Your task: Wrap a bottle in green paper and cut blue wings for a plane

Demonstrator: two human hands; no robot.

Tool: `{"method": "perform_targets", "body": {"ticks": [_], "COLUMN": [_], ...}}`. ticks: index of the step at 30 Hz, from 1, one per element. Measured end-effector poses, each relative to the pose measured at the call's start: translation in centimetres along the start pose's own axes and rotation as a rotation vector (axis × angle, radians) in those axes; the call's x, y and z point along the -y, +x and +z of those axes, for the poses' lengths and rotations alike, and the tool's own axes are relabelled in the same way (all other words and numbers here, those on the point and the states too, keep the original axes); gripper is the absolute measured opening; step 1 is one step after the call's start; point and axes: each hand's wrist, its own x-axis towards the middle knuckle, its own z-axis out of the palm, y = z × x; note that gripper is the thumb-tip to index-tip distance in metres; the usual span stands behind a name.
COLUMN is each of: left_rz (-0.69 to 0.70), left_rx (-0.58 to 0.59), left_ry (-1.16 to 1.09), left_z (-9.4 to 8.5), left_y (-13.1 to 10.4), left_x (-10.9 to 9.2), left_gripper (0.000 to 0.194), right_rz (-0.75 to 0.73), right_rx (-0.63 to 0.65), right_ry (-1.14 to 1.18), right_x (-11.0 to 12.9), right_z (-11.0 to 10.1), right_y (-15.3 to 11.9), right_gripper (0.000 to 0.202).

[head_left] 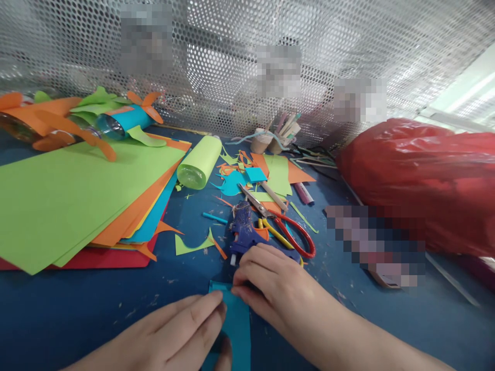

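Note:
A blue sheet of paper (238, 330) lies in front of me, its far edge folded over in a narrow strip. My right hand (270, 288) pinches the far right corner of that fold. From the other side my left hand (185, 330) holds the paper, fingers together on its left part and thumb curled in below. Just beyond my right hand lies a dark blue glue gun (243, 226), partly covered by the hand. Red-handled scissors (276, 216) rest beside it with the blades slightly apart, over a yellow-handled tool (276, 234).
Coloured paper sheets (88, 190) are stacked on the left, near paper-wrapped bottles (127, 121). A green-wrapped bottle (199, 162) lies mid-table among paper scraps (232, 183). Cups of sticks (263, 140) stand at the back by a perforated metal screen (220, 62). A red plastic bag (421, 180) fills the right.

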Motion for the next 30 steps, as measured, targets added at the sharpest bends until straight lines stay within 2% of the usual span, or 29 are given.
{"method": "perform_targets", "body": {"ticks": [1,3,5,6,8,9,12,14,19,24,30], "left_rz": [-0.028,-0.082,-0.122,-0.12,-0.094,-0.09,-0.105,-0.134,-0.093,-0.123,-0.086], "left_rx": [0.018,-0.113,-0.148,-0.122,0.015,0.034,0.014,0.023,0.068,0.028,0.037], "left_ry": [-0.005,0.016,0.007,-0.016,-0.085,-0.117,-0.154,-0.152,-0.15,-0.159,-0.189], "left_z": [0.4,0.9,1.0,0.7,-0.1,-0.6,-1.4,-1.4,-1.1,-0.9,-1.3], "left_y": [-0.2,-0.4,-0.4,-0.3,0.2,0.5,0.9,0.8,0.3,0.6,0.9], "left_x": [-0.1,-0.1,0.0,0.2,0.6,0.7,1.1,1.2,1.3,1.1,1.4], "left_gripper": [0.021,0.021,0.023,0.023,0.024,0.024,0.024,0.025,0.026,0.025,0.022], "right_rz": [-0.003,-0.011,-0.015,-0.016,-0.012,-0.003,0.034,0.043,0.029,0.02,0.034], "right_rx": [-0.003,-0.003,0.001,0.006,-0.002,-0.016,-0.053,-0.019,0.052,0.052,0.013], "right_ry": [0.001,0.013,0.039,0.063,0.122,0.145,0.14,0.097,0.015,-0.002,0.04], "right_x": [0.0,0.0,-0.2,-0.3,-0.6,-0.7,-0.8,-0.7,-0.4,-0.4,-0.2], "right_z": [0.0,0.1,0.0,-0.1,-0.4,-0.6,-1.1,-1.2,-0.7,-0.5,-0.5], "right_y": [0.0,0.0,0.0,-0.1,-0.1,-0.1,-0.1,-0.1,-0.3,-0.3,-0.3], "right_gripper": [0.007,0.008,0.007,0.007,0.006,0.007,0.012,0.015,0.014,0.013,0.01]}}
